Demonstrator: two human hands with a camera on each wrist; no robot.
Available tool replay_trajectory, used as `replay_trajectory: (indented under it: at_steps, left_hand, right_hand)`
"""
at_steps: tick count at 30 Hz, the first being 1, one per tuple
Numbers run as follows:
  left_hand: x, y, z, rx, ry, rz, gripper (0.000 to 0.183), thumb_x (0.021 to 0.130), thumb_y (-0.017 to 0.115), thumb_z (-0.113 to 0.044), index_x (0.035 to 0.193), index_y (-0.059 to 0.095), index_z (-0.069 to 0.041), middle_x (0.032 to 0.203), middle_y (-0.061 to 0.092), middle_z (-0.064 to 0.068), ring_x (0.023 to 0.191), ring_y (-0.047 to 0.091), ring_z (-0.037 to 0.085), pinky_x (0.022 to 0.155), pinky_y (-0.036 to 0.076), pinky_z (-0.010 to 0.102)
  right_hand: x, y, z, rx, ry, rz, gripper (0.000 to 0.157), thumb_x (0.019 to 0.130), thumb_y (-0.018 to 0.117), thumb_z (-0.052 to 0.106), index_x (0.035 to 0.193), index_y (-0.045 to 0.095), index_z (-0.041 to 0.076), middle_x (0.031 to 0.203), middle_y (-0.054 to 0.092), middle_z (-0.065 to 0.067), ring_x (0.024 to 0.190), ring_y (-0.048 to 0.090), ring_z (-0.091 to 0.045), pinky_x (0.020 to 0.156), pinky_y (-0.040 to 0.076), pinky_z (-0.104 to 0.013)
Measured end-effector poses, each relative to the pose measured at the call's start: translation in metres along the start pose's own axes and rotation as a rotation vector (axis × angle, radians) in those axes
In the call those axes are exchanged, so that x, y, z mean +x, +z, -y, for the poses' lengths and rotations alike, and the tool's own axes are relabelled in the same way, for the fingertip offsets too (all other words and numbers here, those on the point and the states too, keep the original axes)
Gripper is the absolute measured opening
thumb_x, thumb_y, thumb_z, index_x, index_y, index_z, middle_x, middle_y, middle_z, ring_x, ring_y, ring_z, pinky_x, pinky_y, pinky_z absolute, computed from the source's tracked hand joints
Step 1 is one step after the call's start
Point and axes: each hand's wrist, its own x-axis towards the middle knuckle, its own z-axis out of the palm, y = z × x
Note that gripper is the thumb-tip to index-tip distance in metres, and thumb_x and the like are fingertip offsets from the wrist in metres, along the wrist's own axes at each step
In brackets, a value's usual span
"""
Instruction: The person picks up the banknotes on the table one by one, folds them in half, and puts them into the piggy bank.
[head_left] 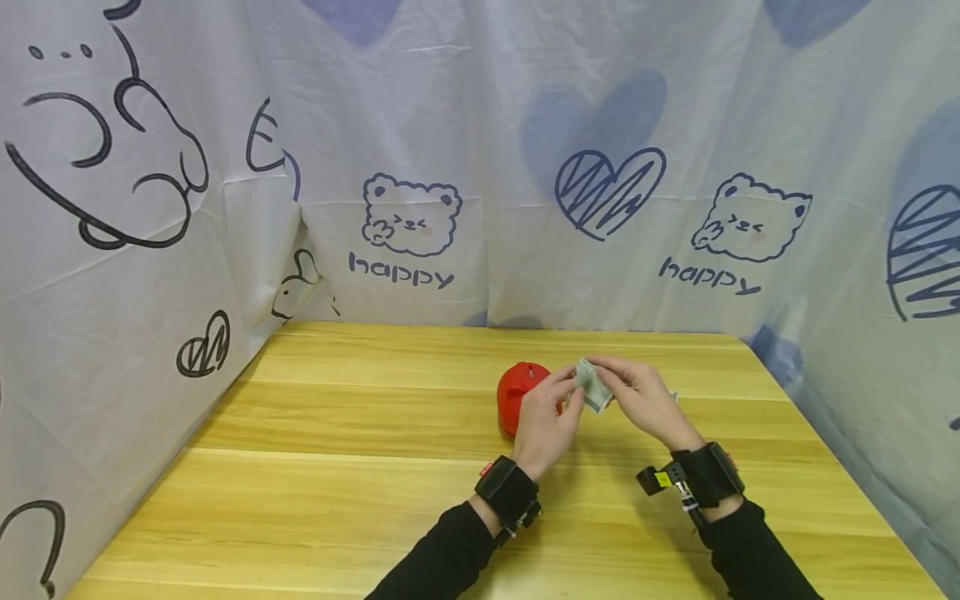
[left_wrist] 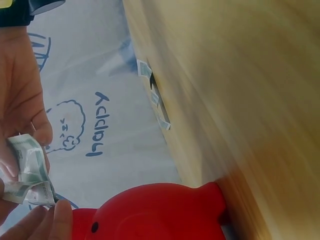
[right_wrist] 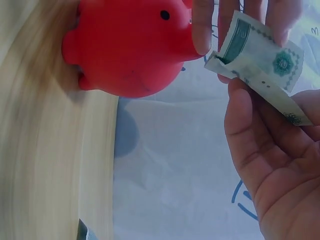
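A small green-and-white banknote point(head_left: 596, 395), partly folded, is held up over the table between both hands. My left hand point(head_left: 546, 423) pinches it from the left side, and my right hand point(head_left: 647, 402) grips it from the right. In the right wrist view, a fold runs along the lower edge of the banknote point(right_wrist: 274, 59), just above the right thumb and fingers. Close beside my left hand stands a red piggy bank point(head_left: 516, 393), partly hidden by that hand. Its dark eye and snout face the hands in the right wrist view, where the piggy bank point(right_wrist: 127, 50) rests on the table.
More paper notes point(left_wrist: 159, 107) lie on the wooden table point(head_left: 337, 500) beyond the right hand, mostly hidden in the head view. A patterned white cloth point(head_left: 510, 275) hangs along the table's back and sides.
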Motion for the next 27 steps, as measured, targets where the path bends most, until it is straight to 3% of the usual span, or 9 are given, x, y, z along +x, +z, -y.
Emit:
replay_trajectory:
  at_steps: [2,5,8,12,16,27]
  left_hand:
    - [-0.0001,0.0004,0.0008,0.015,0.026,0.004,0.026,0.100,0.054,-0.015,0.116,0.072,-0.005,0.133,0.062,0.014,0.116,0.064,0.024,0.091,0.055,0.032]
    - [0.0000,0.0012,0.0019,0.041,0.055,0.004,0.025,0.099,0.055,-0.013,0.116,0.072,-0.005,0.134,0.061,0.016,0.117,0.064,0.025,0.092,0.055,0.034]
    - [0.0001,0.0017,0.0021,0.057,0.052,0.005,0.025,0.098,0.057,-0.013,0.117,0.072,-0.004,0.135,0.060,0.015,0.117,0.063,0.025,0.092,0.055,0.033]
    - [0.0005,0.0027,0.0024,0.073,0.026,0.011,0.026,0.098,0.058,-0.016,0.118,0.071,-0.006,0.137,0.059,0.013,0.120,0.061,0.025,0.094,0.054,0.034]
    - [0.0010,0.0034,0.0036,0.097,0.033,0.016,0.025,0.096,0.061,-0.017,0.117,0.072,-0.007,0.139,0.057,0.014,0.124,0.059,0.025,0.097,0.052,0.036]
    - [-0.0021,0.0047,0.0049,0.214,0.097,0.074,0.035,0.095,0.062,-0.016,0.130,0.065,-0.014,0.150,0.044,0.013,0.132,0.049,0.028,0.101,0.050,0.037]
  right_hand:
    - [-0.0003,0.0005,0.0008,0.010,-0.007,0.003,0.037,0.105,0.046,0.023,0.134,0.060,0.006,0.124,0.066,-0.018,0.067,0.056,-0.010,0.059,0.048,-0.026]
    - [-0.0004,0.0011,0.0024,0.034,-0.014,0.014,0.037,0.106,0.045,0.021,0.136,0.058,0.005,0.125,0.065,-0.019,0.057,0.048,-0.008,0.055,0.045,-0.025]
    - [-0.0001,0.0016,0.0035,0.092,-0.011,0.037,0.037,0.106,0.042,0.018,0.138,0.055,0.003,0.125,0.064,-0.021,0.058,0.051,-0.009,0.056,0.048,-0.025]
    - [-0.0002,0.0017,0.0038,0.178,0.005,0.069,0.039,0.107,0.039,0.015,0.141,0.050,0.000,0.128,0.060,-0.025,0.081,0.066,-0.012,0.069,0.057,-0.030]
    - [-0.0007,0.0015,0.0045,0.237,-0.010,0.098,0.041,0.107,0.036,0.013,0.142,0.046,-0.005,0.135,0.054,-0.029,0.087,0.067,-0.009,0.075,0.058,-0.036]
    - [-0.0003,0.0028,0.0028,0.162,0.029,0.065,0.045,0.105,0.046,0.028,0.143,0.049,0.004,0.118,0.067,-0.020,0.083,0.069,-0.012,0.073,0.057,-0.029]
